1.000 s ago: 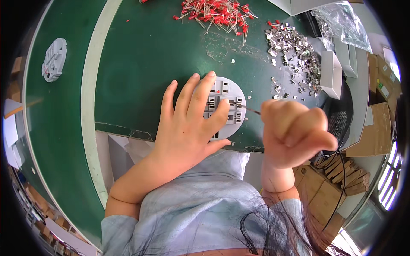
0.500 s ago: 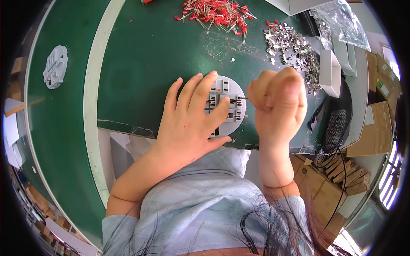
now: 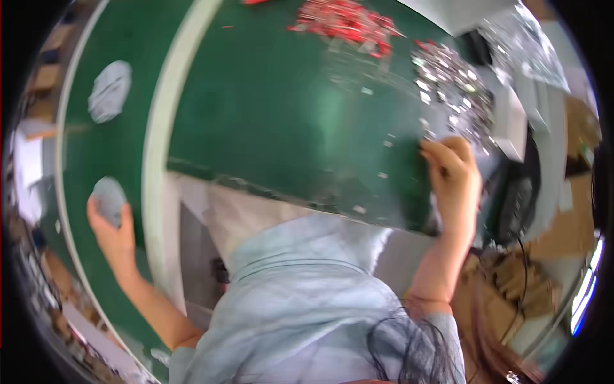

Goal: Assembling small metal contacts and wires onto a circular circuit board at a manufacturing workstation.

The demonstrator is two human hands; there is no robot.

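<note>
At nine o'clock, the left hand [image 3: 115, 234] grips a rounded pale-grey piece [image 3: 110, 200] between thumb and fingers. At three, the right hand's [image 3: 456, 176] blurred fingers curl near small shiny silver metal pieces [image 3: 462, 89]; whether closed, I cannot tell.

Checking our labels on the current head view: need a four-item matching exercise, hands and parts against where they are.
Things:
1. right hand
2. farther grey part
3. heap of red pieces
4. left hand

Places:
A. at the far side of the green table
B. with fingers at both sides of the nearer grey part
C. at the near end of the shiny metal pieces
D. left of the pale rail, no hand on it

Pairs: 1-C, 2-D, 3-A, 4-B
</note>
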